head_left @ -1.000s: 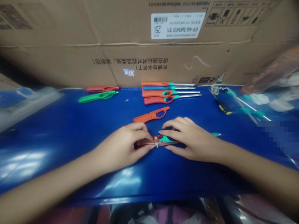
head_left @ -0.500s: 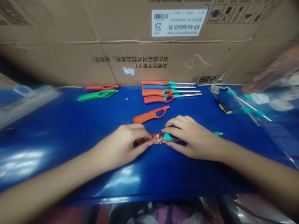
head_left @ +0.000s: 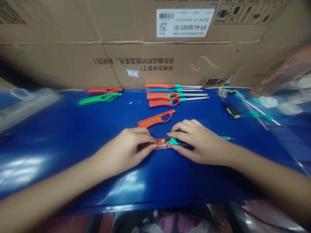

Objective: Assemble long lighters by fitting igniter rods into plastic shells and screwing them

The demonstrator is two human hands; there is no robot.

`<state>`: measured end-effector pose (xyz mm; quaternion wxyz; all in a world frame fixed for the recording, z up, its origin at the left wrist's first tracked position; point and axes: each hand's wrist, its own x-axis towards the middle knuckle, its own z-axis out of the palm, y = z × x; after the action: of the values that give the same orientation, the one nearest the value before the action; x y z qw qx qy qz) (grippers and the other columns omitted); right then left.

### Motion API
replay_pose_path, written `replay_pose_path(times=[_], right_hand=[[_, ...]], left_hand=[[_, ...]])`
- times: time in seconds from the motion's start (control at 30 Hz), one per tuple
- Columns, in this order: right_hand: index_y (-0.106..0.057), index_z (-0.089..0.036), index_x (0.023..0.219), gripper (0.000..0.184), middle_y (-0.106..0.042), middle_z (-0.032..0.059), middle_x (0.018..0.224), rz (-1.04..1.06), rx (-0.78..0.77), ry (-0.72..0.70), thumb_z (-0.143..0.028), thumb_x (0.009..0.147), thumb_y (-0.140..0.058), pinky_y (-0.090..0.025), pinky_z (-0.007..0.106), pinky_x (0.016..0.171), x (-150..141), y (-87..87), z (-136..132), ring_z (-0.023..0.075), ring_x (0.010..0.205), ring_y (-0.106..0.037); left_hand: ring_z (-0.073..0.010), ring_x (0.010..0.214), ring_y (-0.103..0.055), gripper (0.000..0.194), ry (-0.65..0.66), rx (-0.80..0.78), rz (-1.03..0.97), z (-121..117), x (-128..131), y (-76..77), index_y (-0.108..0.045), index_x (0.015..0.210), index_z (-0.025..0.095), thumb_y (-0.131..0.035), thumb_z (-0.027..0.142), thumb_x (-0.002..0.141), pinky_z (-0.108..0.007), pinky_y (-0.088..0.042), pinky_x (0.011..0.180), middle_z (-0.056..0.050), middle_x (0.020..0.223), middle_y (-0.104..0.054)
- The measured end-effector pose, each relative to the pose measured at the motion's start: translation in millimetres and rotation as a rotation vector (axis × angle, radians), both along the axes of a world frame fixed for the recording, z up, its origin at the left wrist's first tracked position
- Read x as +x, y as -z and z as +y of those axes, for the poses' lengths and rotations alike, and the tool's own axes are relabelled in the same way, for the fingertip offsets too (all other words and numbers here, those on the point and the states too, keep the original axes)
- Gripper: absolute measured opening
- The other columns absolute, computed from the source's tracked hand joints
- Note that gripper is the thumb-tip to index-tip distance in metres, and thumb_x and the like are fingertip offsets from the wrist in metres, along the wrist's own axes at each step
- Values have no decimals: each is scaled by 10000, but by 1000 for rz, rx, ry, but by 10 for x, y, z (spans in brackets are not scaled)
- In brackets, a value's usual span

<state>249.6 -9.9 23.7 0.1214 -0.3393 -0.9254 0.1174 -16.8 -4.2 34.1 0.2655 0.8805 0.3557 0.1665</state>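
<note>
The left hand (head_left: 136, 144) pinches the rear part of an open lighter (head_left: 159, 141) between thumb and fingertips. The right hand (head_left: 201, 142) curves over its front part, thumb on the near side and fingers on the far side; how hard either one presses, I cannot tell. The lighter lies between the two hands, its inner side up, with a green trigger (head_left: 172, 141) and a pale wire (head_left: 165, 145) showing in the gap. A green tip (head_left: 225, 138) pokes out past the right hand and is probably the lighter's front end.

Just beyond the left hand lies a loose orange cover (head_left: 150, 122). Farther beyond the hands, four lighters (head_left: 157, 96) with metal rods sit in a row, a screwdriver (head_left: 232, 112) to their right; a green shell (head_left: 100, 99) rests beyond and left of the left hand on the blue surface (head_left: 155, 187).

The likeliest trouble is small parts springing out: the shell is uncovered, so uneven pressure from the fingertips could tip it or pop the trigger loose. The wire might snag on a finger or get trapped at the rim. A forward slip of the left hand could also knock the cover away.
</note>
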Motion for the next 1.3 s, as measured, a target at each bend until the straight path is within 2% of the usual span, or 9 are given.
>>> replay_pose_path(times=[0.33,0.6,0.77,0.97,1.2,1.3], right_hand=[[-641,-198,1260,295,-636,97,1204,7,3,-1,-316,1008,-541,-428,401,873,8,54,9,227,1041,-570],[-608,-220,1321,336,-603,112,1269,15,-108,-11,-236,1010,-484,-444,450,937,41,7,24,244,1086,-554],[-599,-213,1351,373,-593,130,1287,-12,24,-56,-207,1002,-466,-451,445,913,20,-14,-8,247,1076,-550],[-611,-236,1356,390,-529,144,1470,-28,80,-224,-229,975,-528,-392,533,1060,31,-44,-10,280,1295,-509],[-566,-233,1417,443,-331,162,1630,-59,-14,-236,-264,976,-552,-347,576,1134,60,-17,-7,311,1445,-394],[-545,-234,1434,457,-354,143,1622,-21,-18,-217,-230,977,-532,-337,547,1150,71,-16,11,281,1449,-390]], left_hand=[[-163,797,-668,157,-2,-20,53,28,-12,-9,-798,1002,232,-654,269,951,-284,-514,734,-38,882,-708],[-165,816,-680,190,23,-10,71,42,-48,-5,-791,1067,239,-644,233,947,-292,-532,766,-42,943,-724],[-164,808,-685,195,26,-1,63,43,-37,-10,-794,1066,242,-643,224,944,-287,-536,772,-41,924,-727],[-163,786,-686,176,15,-19,61,56,-51,-42,-806,1011,234,-646,242,938,-275,-542,734,-47,905,-732],[-152,782,-677,195,38,-23,82,88,-69,-51,-796,1041,238,-628,242,944,-259,-525,697,-39,911,-724],[-157,799,-677,207,50,-13,102,87,-74,-62,-793,1045,233,-609,254,953,-274,-535,727,-43,940,-724]])
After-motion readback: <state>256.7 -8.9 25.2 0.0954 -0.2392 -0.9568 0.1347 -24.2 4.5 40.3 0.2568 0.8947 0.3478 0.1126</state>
